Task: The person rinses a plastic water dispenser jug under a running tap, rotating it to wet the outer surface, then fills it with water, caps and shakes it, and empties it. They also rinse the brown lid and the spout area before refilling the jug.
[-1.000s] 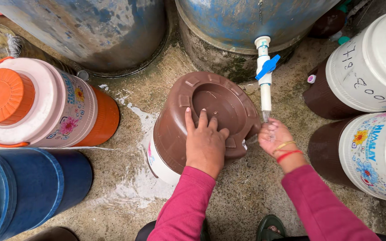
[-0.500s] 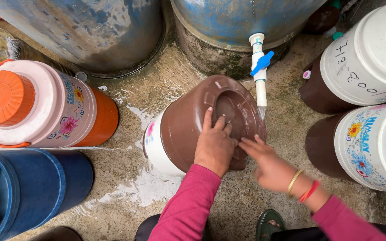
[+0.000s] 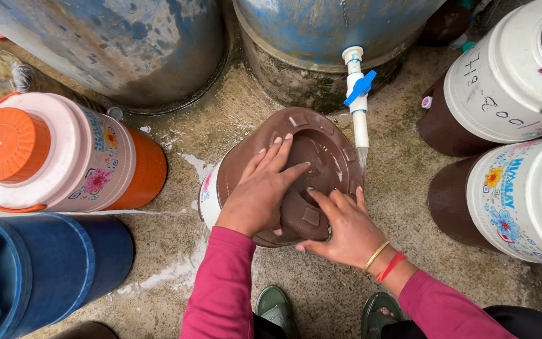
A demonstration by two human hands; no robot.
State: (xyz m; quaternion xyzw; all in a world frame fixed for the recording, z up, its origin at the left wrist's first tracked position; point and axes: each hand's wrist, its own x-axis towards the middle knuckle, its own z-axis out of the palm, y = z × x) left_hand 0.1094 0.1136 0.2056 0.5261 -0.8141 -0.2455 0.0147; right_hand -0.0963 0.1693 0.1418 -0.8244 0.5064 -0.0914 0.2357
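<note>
A white water jug with a brown base (image 3: 302,135) lies tilted on the wet concrete, its brown bottom facing up. My left hand (image 3: 260,188) rests flat on that brown bottom, fingers spread. My right hand (image 3: 340,226), with a gold bangle and a red thread at the wrist, presses on the lower right of the same brown surface. A white pipe with a blue tap handle (image 3: 359,88) points down just beyond the jug, and a thin stream of water runs from its end.
An orange-lidded jug (image 3: 51,157) lies at left, above a blue container (image 3: 39,270). Two white jugs with brown bases (image 3: 515,81) (image 3: 522,201) stand at right. Large blue drums (image 3: 114,44) (image 3: 327,25) rise behind. Green sandals (image 3: 277,307) show below.
My right hand left the tap and came down onto the jug's brown bottom. The jug has shifted and tilted a little under both hands.
</note>
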